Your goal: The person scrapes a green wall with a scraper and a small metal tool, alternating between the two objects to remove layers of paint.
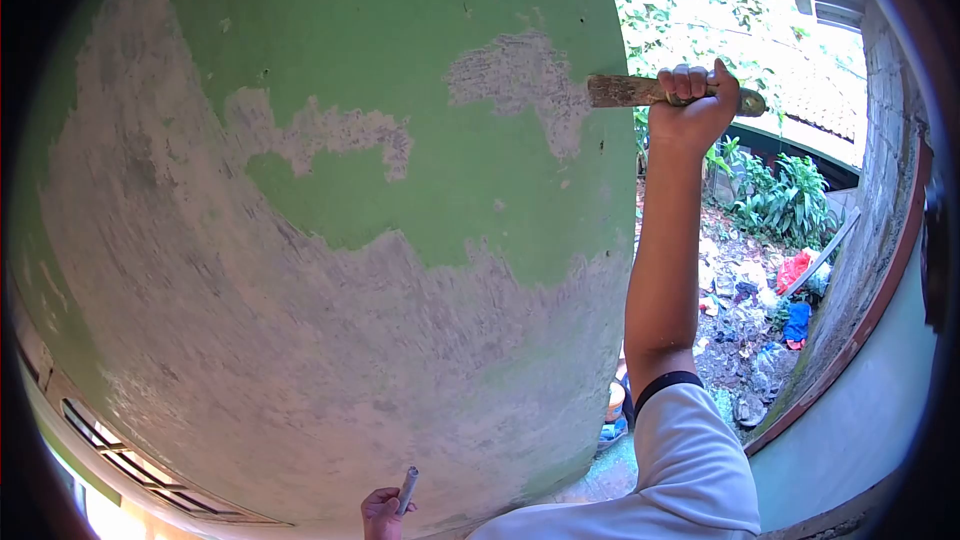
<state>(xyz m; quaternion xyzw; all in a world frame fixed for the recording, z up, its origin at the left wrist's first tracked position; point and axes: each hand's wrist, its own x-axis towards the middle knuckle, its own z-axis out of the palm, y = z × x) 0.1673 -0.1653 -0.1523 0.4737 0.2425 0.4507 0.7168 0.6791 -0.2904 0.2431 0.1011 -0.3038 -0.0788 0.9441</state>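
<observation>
Scraper (622, 91): in your right hand, flat brown end pointing left, at the wall's right edge; contact with the wall cannot be told.
Right hand (696, 108): your fingers are wrapped around the scraper.
Left hand (381, 513): at the near side, you pinch a pale cylinder (408, 491).
Wall (350, 200): green, with pale patches (515, 75).
Far right: green plants (790, 202) beyond scattered litter (738, 325).
</observation>
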